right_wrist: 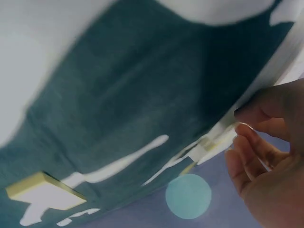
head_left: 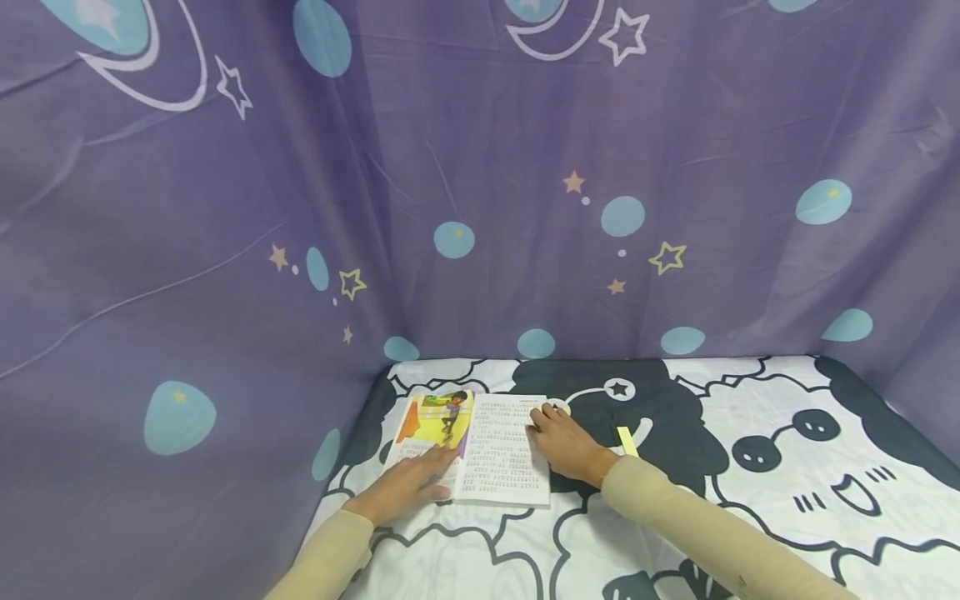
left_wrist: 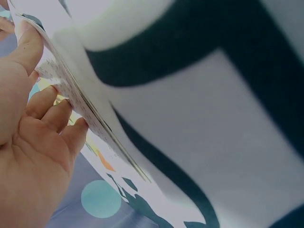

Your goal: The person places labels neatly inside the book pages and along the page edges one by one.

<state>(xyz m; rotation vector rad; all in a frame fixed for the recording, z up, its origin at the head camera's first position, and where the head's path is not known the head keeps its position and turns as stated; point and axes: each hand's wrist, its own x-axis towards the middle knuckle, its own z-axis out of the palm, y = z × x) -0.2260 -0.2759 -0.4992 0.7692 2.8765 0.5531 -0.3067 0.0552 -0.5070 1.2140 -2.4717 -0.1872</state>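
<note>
An open book (head_left: 501,458) lies on the patterned cloth, with a colour picture of a child on its left page and printed text on its right. My left hand (head_left: 408,483) rests on the left page, fingers extended and thumb near the lower edge by the fold. In the left wrist view, the fingers (left_wrist: 57,111) lie against the printed page. At the right page's outer edge, my right hand (head_left: 568,443) has its fingers bent. Thumb and forefinger pinch the page edge in the right wrist view, though the fingertips partly hide it.
A small yellow pad, perhaps sticky notes (head_left: 627,441), lies right of the book, beside my right wrist; it also appears as a yellow-edged block (right_wrist: 45,191). The black-and-white cloth (head_left: 780,450) covers the surface. Purple curtains (head_left: 495,150) hang behind and at the sides.
</note>
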